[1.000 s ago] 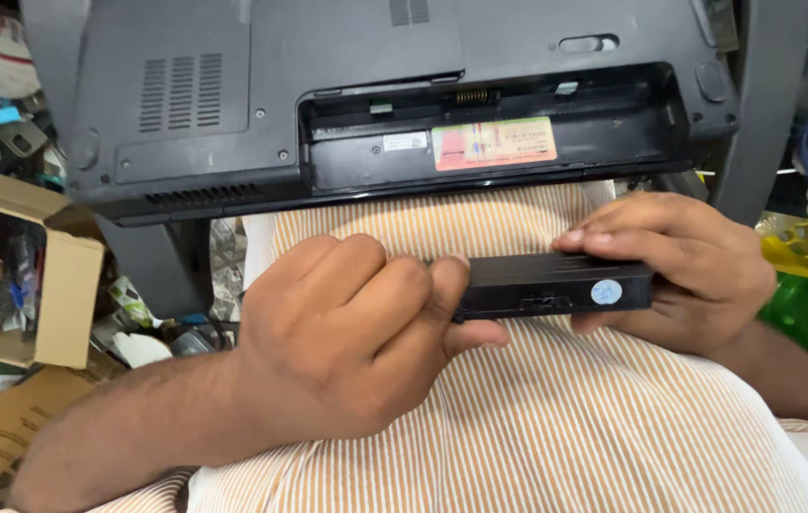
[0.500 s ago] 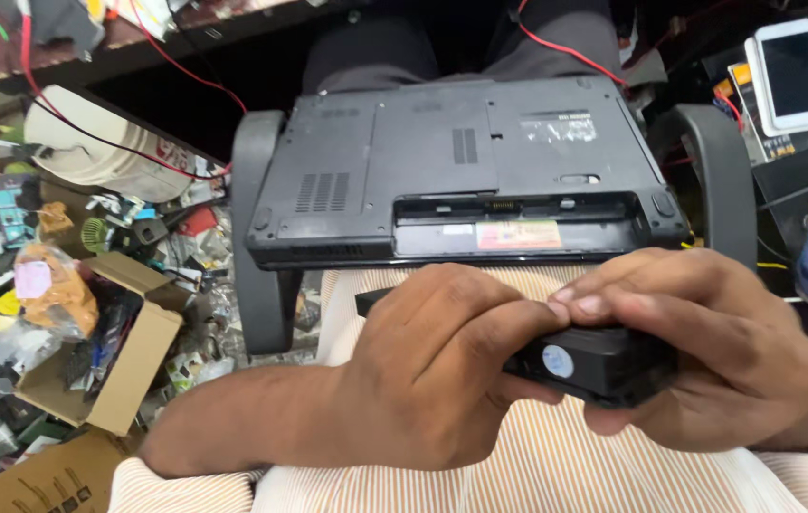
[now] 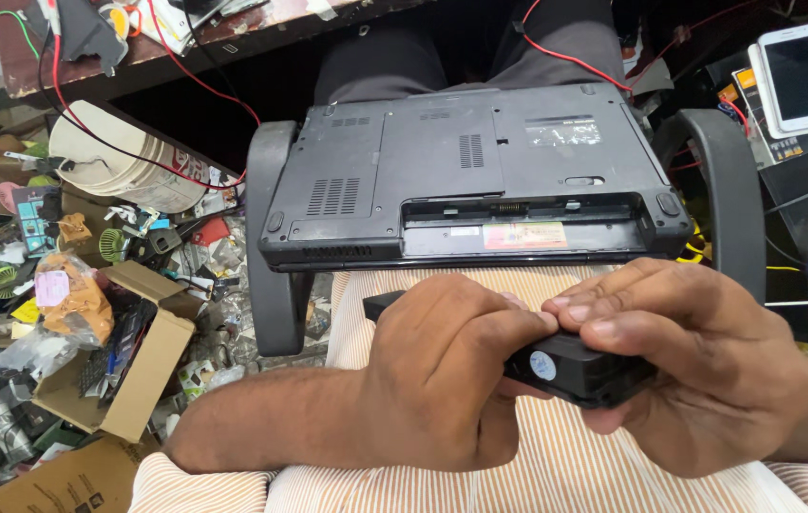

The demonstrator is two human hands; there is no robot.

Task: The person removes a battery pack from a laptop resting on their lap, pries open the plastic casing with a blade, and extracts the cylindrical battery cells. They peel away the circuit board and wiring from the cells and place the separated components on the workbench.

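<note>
A: While both hands sit low over the lap, what's held?
B: A long black plastic laptop battery pack (image 3: 575, 369), rectangular, with a small round pale sticker facing the camera. It lies roughly level across the lap, above the orange-and-white striped shirt (image 3: 556, 475).
A: Left hand?
B: Left hand (image 3: 442, 380) wraps the battery's left and middle part, fingers (image 3: 480, 318) curled over the top and closed on it; only the far left corner pokes out behind the knuckles.
A: Right hand?
B: Right hand (image 3: 698, 370) grips the right end, fingers (image 3: 613, 294) pressed together along the top edge, thumb at the front. The fingertips of both hands touch above the sticker.
A: Anything beyond it?
B: A dark grey laptop turned upside down (image 3: 470, 171) rests on the person's knees, its long battery bay open, with a pinkish label inside. The battery is just in front of that bay, not touching it.
A: Surroundings?
B: Black curved chair armrests on both sides (image 3: 271, 237). Open brown cardboard box of loose parts (image 3: 152, 366) on the cluttered floor at left, white plastic bucket (image 3: 114, 161) behind it, red wires (image 3: 147, 152) running across it. White smartphone (image 3: 796, 78) at upper right on dark boxes. Brown wooden desk (image 3: 138, 52) edge at the top with scattered bits.
</note>
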